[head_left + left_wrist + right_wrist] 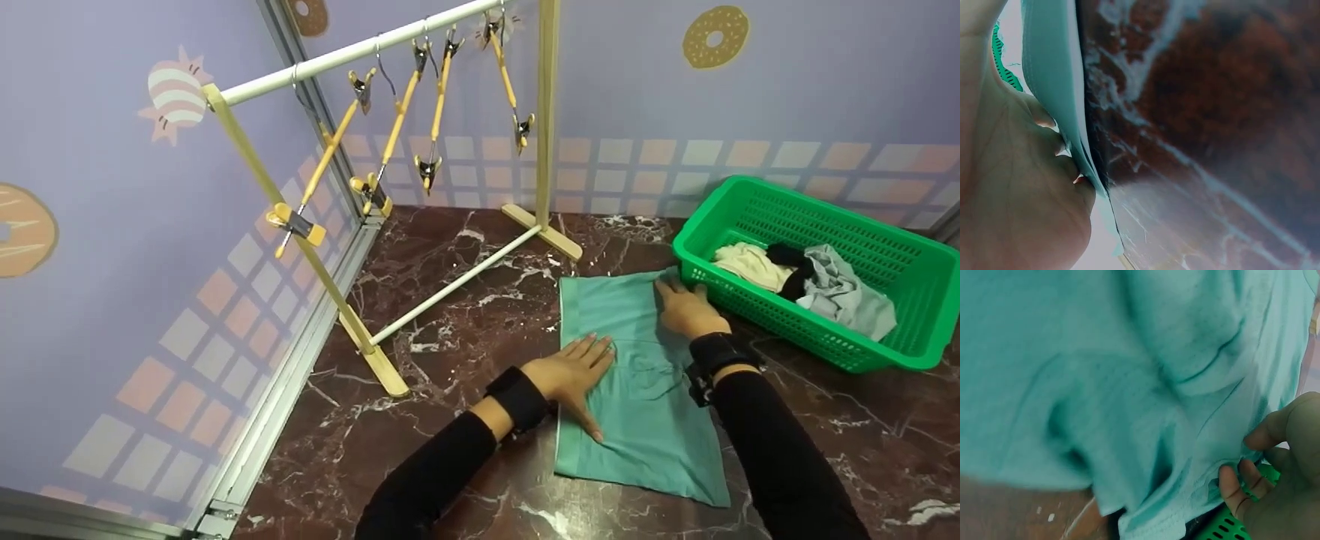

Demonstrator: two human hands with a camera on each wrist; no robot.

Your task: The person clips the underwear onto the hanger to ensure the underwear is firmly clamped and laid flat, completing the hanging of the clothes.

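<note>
A teal garment (637, 420) lies spread on the dark marbled floor, with a stitched band along its left side and some wrinkles near the middle. My left hand (571, 376) rests on the band side, fingers straight and thumb spread toward me. In the left wrist view, the palm (1022, 185) is beside the garment's edge. At the far right corner, close to the basket, my right hand (688, 311) touches the cloth with its fingers spread. The right wrist view shows those fingertips (1233, 486) against folds of the teal fabric (1129, 382).
A green plastic basket (757, 300) on the right holds cream, black and grey clothes (847, 292). To the left stands a drying rack (457, 281), with several clip hangers (403, 112) on its white top bar (337, 60). Purple printed walls (622, 75) stand behind and at left.
</note>
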